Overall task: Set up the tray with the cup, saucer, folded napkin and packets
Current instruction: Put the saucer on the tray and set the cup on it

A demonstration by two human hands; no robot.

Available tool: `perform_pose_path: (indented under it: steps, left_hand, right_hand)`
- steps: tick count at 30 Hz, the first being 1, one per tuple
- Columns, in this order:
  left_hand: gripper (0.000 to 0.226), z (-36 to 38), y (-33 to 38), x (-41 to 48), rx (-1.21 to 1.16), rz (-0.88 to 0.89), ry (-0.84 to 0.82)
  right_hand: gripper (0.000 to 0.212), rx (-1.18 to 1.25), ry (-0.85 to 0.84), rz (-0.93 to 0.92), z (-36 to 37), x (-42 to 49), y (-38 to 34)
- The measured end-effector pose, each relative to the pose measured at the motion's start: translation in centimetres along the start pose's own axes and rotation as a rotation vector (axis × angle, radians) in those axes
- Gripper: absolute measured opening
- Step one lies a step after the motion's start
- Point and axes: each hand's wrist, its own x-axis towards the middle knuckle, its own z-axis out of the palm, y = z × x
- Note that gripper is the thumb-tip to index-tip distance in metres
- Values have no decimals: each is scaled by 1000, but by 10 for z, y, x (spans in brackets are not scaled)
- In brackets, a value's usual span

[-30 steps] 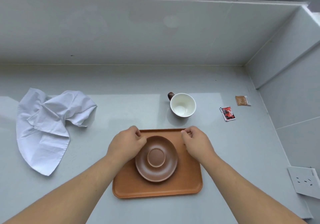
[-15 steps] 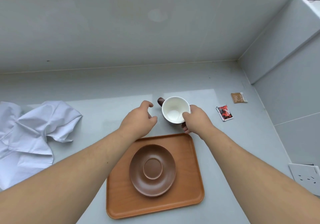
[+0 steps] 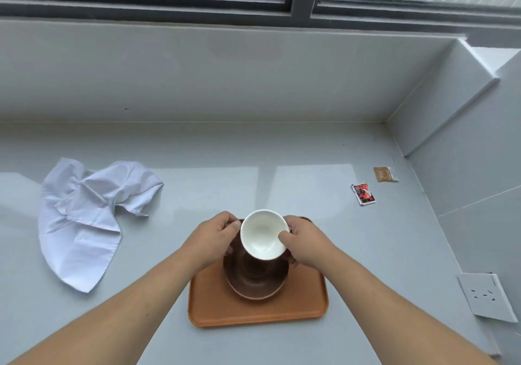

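An orange tray point(image 3: 214, 308) lies on the grey counter in front of me, with a brown saucer point(image 3: 253, 283) on it. Both hands hold a cup point(image 3: 263, 233), white inside and brown outside, above the saucer's far half. My left hand point(image 3: 212, 238) grips its left side, my right hand point(image 3: 306, 242) its right side with the thumb on the rim. Whether the cup touches the saucer is hidden. A crumpled white napkin point(image 3: 81, 218) lies at the left. A red packet point(image 3: 363, 194) and a brown packet point(image 3: 384, 174) lie at the right.
A grey wall rises behind the counter under a window. Another wall closes the right side, with a white socket plate point(image 3: 485, 297) low on it. Bare counter lies between the napkin, the tray and the packets.
Both hands left the tray's far edge, closed on the cup behind it, and have brought it back over the saucer. The head camera tilted up, showing the window.
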Motion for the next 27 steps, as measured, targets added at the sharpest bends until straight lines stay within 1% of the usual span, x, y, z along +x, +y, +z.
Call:
perform_pose_path:
  steps: [3,5,8,12,15,19,22,24,27]
  left_hand:
    - [23,8,-21,-20,14,-46,5]
    - [27,13,-32,-29,9,-64,8]
    - [21,18,-38,-35,-2,-66,0]
    - [15,19,-41,-37,10,-70,-7]
    - [18,18,-47,-37,2,-78,15]
    - [17,19,-51,-38,24,-61,31]
    - [16,20,-51,-40,82,-48,50]
    - [16,18,-48,-45,131,-35,80]
    - [29,2,-45,-66,249,-44,175]
  right_hand:
    - [39,-51,-39,-8,14,-12,8]
    - [34,-62,-52,0,20,-18,13]
    - [25,-79,-50,12,26,-23,18]
    - [25,-114,-41,20,30,-21,19]
    - [30,-127,-29,23,35,-18,19]
    - [24,-145,16,2,40,-16,21]
    - [25,-174,40,-4,44,-16,24]
    - [30,-256,84,-10,44,-20,21]
    - [40,-459,227,-100,41,-31,2]
